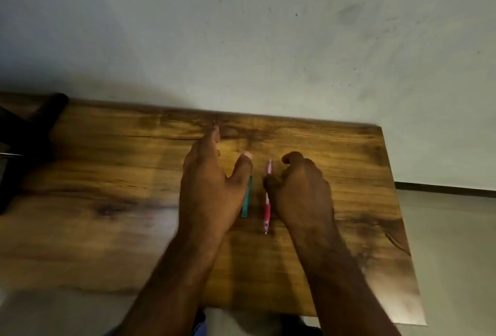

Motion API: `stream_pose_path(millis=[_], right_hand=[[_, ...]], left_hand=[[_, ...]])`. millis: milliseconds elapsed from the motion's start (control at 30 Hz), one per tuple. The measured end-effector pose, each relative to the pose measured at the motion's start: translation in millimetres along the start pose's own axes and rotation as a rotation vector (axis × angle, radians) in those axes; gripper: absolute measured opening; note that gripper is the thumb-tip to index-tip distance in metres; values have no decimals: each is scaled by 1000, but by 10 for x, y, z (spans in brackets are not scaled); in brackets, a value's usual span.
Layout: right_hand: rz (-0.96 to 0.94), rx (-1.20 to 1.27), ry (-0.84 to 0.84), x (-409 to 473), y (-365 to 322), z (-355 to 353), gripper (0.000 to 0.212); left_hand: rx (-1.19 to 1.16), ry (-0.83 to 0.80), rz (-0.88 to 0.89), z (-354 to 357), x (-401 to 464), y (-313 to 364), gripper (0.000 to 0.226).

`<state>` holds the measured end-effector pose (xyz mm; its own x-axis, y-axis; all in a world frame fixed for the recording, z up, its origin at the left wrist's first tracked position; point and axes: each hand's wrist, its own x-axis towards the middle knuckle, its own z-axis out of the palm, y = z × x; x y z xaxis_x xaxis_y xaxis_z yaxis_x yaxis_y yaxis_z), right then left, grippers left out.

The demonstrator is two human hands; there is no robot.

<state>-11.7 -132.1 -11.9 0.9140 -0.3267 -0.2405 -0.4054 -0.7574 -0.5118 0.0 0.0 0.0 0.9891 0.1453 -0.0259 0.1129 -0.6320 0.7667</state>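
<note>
Two pens lie side by side on a wooden table [107,228], pointing away from me. The teal pen [246,201] is on the left, partly hidden under my left hand [209,182]. That hand hovers with straight fingers and its thumb spread over the teal pen; no grip shows. The pink pen [267,206] lies to the right, tip toward me. My right hand [300,188] sits beside it with fingers loosely curled, thumb at the pen's middle; whether it touches the pen I cannot tell.
A dark object [32,126] stands at the table's far left corner. A pale wall [241,26] rises right behind the table. The table's right edge [400,214] drops to a light floor [451,241].
</note>
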Motion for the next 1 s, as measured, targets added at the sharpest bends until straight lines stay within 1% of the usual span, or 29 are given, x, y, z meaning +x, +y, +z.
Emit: stream_pose_path(millis=[67,167,267,300,367,467,567,667,733,833,900,1000], right_hand=[[0,-2,-2,53,-35,83,37],[-14,-27,15,51,-81,203,25],[-10,31,-2,99,-33,195,24],[-1,107,-16,122,-14,175,25],[36,334,-42,146,2,118,21],[80,666,-94,169,3,18,20],[102,868,-190,168,-23,-66,19],[71,916,-243,156,-35,-77,19],[56,913,-237,168,-40,-69,16],[69,967,-157,198,-32,-61,13],[93,970,-98,226,-13,-40,15],[118,952,-64,261,28,7,14]], left_hand=[[-26,-44,-14,54,74,-3,65],[-102,-89,-87,83,124,-16,53],[-92,-119,-105,55,112,0,42],[-83,-124,-93,50,112,-5,39],[-78,-158,-89,34,110,-9,35],[-141,-253,-110,24,96,-27,32],[-198,-333,-117,29,83,-39,30],[-210,-347,-91,44,78,-66,20],[-210,-333,-82,57,84,-91,14],[-214,-346,-76,82,95,-102,10],[-220,-359,-87,103,91,-86,11],[-217,-380,-92,135,82,-75,11]])
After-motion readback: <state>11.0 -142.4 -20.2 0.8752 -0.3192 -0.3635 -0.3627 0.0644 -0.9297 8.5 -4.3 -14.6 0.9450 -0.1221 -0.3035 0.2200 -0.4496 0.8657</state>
